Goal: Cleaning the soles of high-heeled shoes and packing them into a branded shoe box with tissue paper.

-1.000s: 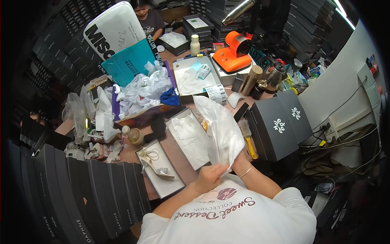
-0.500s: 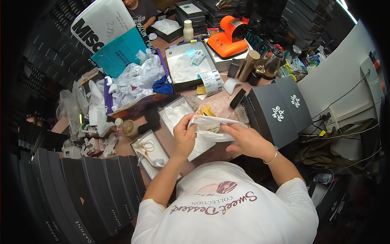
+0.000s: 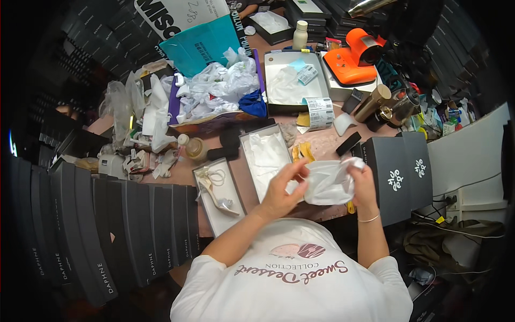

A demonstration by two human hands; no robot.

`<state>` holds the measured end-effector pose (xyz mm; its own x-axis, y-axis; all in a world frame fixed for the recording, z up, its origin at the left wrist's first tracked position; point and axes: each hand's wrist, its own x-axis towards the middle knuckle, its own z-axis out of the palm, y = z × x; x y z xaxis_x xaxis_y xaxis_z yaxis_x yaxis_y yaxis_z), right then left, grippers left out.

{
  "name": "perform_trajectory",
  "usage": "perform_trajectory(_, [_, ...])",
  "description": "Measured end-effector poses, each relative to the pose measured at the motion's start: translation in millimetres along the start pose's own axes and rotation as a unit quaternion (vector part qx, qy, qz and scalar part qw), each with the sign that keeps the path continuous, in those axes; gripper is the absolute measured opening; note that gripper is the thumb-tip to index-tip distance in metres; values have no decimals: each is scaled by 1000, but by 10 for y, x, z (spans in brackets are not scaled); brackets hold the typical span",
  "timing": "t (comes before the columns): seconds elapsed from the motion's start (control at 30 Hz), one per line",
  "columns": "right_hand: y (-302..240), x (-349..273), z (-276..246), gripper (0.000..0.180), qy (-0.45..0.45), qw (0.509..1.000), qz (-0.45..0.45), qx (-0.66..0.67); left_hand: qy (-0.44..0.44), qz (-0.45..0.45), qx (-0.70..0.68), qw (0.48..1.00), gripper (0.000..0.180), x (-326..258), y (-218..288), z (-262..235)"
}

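Note:
A white, soft bag or wrapping (image 3: pixel 330 183) is held up above the table in front of my chest. My right hand (image 3: pixel 366 188) grips its right edge between thumb and fingers. Beside its left edge, my left hand (image 3: pixel 284 189) has thumb and fingers apart; whether a fingertip touches the material is unclear. Folds hide whatever may be inside. Just beyond my left hand lies an open shoe box (image 3: pixel 247 144) lined with white tissue paper (image 3: pixel 266 153). Left of that, a cream strappy sandal (image 3: pixel 213 188) rests in another open box (image 3: pixel 229 177).
Dark shoe boxes (image 3: pixel 387 180) stand close by my right hand, and a long row of boxes (image 3: pixel 126 225) fills the left. Farther back are a purple-edged box (image 3: pixel 260 72) of crumpled plastic, a label-strewn open box (image 3: pixel 276 59), an orange device (image 3: pixel 351 64) and bottles (image 3: pixel 371 103).
The white bag has turned and shifted slightly right; its open mouth no longer shows. My left hand has come off its left edge, while my right now grips the right edge. The view has swung left.

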<state>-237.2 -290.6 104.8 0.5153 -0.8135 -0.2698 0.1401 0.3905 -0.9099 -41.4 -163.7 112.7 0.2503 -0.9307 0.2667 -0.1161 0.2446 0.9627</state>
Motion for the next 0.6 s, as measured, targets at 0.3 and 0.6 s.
perform_trajectory(0.3, [297, 473, -48, 24, 72, 993, 5, 98, -131, -201, 620, 747, 26, 604, -1734, -1069])
perform_trajectory(0.6, [391, 212, 640, 36, -185, 961, 130, -160, 7, 34, 389, 921, 23, -146, -237, -516])
